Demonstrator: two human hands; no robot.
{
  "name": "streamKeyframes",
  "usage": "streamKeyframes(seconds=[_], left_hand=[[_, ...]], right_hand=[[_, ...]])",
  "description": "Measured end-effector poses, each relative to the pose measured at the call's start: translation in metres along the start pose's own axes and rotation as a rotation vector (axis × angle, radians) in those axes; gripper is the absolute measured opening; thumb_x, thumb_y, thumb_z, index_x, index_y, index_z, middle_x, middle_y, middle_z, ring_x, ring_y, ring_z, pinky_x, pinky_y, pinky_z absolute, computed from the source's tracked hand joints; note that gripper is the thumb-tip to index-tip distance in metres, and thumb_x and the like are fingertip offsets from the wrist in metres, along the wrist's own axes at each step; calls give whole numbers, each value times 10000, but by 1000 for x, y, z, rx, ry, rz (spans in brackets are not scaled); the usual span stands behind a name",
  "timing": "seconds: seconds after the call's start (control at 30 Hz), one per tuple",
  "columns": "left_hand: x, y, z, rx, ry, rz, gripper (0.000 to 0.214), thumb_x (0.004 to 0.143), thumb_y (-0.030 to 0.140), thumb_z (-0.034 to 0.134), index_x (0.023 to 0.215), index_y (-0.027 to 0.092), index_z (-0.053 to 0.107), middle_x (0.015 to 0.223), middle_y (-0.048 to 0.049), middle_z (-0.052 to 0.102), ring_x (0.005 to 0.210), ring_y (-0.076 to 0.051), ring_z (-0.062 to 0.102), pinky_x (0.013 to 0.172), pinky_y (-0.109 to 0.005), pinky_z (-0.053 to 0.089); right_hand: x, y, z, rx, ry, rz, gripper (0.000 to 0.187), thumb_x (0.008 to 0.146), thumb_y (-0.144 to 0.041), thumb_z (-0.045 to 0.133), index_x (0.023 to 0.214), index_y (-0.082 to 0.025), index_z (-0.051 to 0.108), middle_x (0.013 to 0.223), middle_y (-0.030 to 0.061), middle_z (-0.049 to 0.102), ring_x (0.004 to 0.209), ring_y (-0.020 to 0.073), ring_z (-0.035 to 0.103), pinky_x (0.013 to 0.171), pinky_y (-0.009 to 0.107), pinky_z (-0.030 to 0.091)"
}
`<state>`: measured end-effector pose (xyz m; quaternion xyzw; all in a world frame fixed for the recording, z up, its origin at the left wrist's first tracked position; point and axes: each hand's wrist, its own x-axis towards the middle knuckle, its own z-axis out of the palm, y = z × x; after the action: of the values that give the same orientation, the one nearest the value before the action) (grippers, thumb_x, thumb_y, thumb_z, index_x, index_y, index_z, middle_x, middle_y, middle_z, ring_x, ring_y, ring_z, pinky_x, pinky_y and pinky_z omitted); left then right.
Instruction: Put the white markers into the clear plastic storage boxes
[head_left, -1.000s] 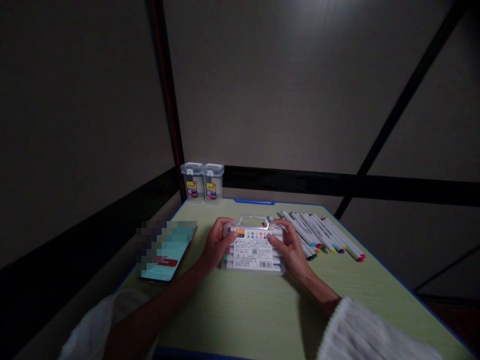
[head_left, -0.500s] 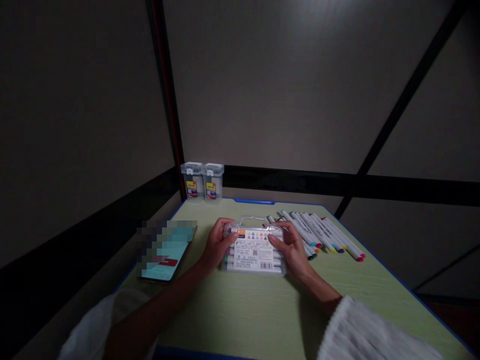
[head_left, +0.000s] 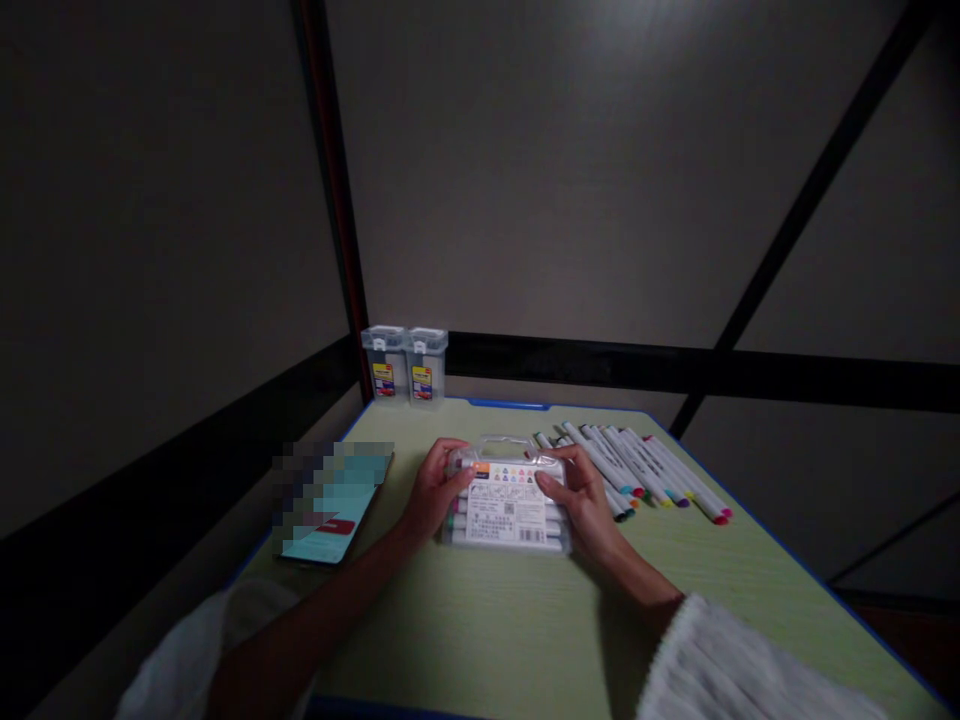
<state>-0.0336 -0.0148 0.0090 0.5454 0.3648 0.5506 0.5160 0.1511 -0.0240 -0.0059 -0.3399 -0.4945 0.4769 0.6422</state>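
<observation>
A clear plastic marker case (head_left: 506, 515) with a carry handle at its top is held between both hands over the middle of the table. White markers lie in rows inside it, and a printed white label faces me. My left hand (head_left: 435, 490) grips the upper left corner, thumb on the front. Opposite it, my right hand (head_left: 581, 495) grips the upper right corner with its thumb on the label. The fingers behind the case are mostly hidden. Just past my right hand, several loose white markers (head_left: 630, 460) with coloured ends lie in a slanted bunch.
Two lidded clear plastic boxes (head_left: 405, 370) stand side by side at the back left corner. A phone (head_left: 337, 510) lies left of my left forearm, its screen partly pixelated. The pale green table (head_left: 480, 630) has a blue edge, with dark-framed wall panels behind.
The marker case has tipped very slightly in my hands. Both hands keep the same grip and nearly the same place.
</observation>
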Motion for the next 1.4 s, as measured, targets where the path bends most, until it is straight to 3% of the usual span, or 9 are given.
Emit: streamKeyframes(seconds=[0.37, 0.53, 0.67, 0.77, 0.87, 0.97, 1.2, 1.3, 1.4], left_hand=[[0, 4, 3, -33, 66, -49, 328, 620, 263, 607, 902, 197, 453, 640, 62, 543, 453, -47, 469, 405, -146, 362], [2, 2, 0, 28, 237, 54, 336, 638, 283, 608, 925, 194, 457, 708, 36, 557, 552, -81, 527, 444, -168, 410], [3, 2, -3, 109, 392, 164, 323, 663, 281, 601, 939, 189, 462, 819, 0, 561, 671, -113, 560, 511, -192, 448], [1, 0, -2, 176, 464, 229, 336, 696, 289, 584, 986, 187, 451, 908, -25, 552, 743, -126, 565, 567, -202, 459], [-3, -2, 2, 215, 464, 273, 342, 724, 299, 565, 1025, 198, 438, 960, -32, 544, 821, -139, 564, 644, -220, 468], [-7, -4, 7, 261, 458, 329, 318, 731, 289, 565, 1015, 201, 452, 966, -30, 547, 856, -146, 560, 706, -241, 467], [-25, -19, 19, 399, 334, 568, 356, 720, 274, 581, 1052, 215, 465, 1095, -75, 516, 1026, -206, 516, 824, -314, 460], [-35, -23, 22, 416, 60, 645, 459, 787, 239, 491, 1225, 255, 354, 1236, -104, 469, 1115, -225, 483, 866, -354, 459], [-40, -20, 25, 461, -155, 774, 554, 837, 136, 351, 1335, 300, 172, 1347, -99, 375, 1239, -223, 351, 986, -434, 350]], right_hand=[[0, -2, 7, -80, 42, -16, 373, 677, -293, 651, 1009, -269, 483, 990, 23, 583, 864, 188, 564, 702, 322, 471], [-4, 0, 5, -324, 154, -256, 390, 722, -263, 606, 1095, -285, 497, 1249, 45, 453, 1147, 220, 418, 966, 440, 331], [-22, -2, 15, -580, -117, -444, 473, 767, -195, 543, 1218, -309, 458, 1294, 34, 451, 1222, 234, 351, 1044, 479, 203], [-41, 1, 31, -710, -381, -438, 639, 782, -196, 520, 1349, -306, 247, 1425, 13, 247, 1305, 243, 194, 1055, 486, 180], [-53, 7, 42, -761, -442, -389, 780, 785, -217, 517, 1383, -291, 22, 1467, -2, -10, 1329, 248, 20, 1059, 487, 163], [-55, 12, 45, -792, -433, -363, 825, 789, -236, 514, 1378, -271, -62, 1463, 14, -79, 1327, 253, -25, 1056, 500, 149], [-48, 12, 42, -722, -352, -448, 1000, 691, -342, 640, 1381, -244, -77, 1464, 56, -82, 1317, 305, -61, 1046, 540, 88], [-46, 14, 39, -507, -280, -400, 1056, 600, -387, 708, 1386, -230, 20, 1450, 109, 117, 1305, 316, 147, 1040, 495, 182], [-42, 14, 38, -231, -177, -291, 842, 612, -385, 698, 1316, -244, 258, 1265, 104, 446, 1147, 265, 433, 950, 409, 363]])
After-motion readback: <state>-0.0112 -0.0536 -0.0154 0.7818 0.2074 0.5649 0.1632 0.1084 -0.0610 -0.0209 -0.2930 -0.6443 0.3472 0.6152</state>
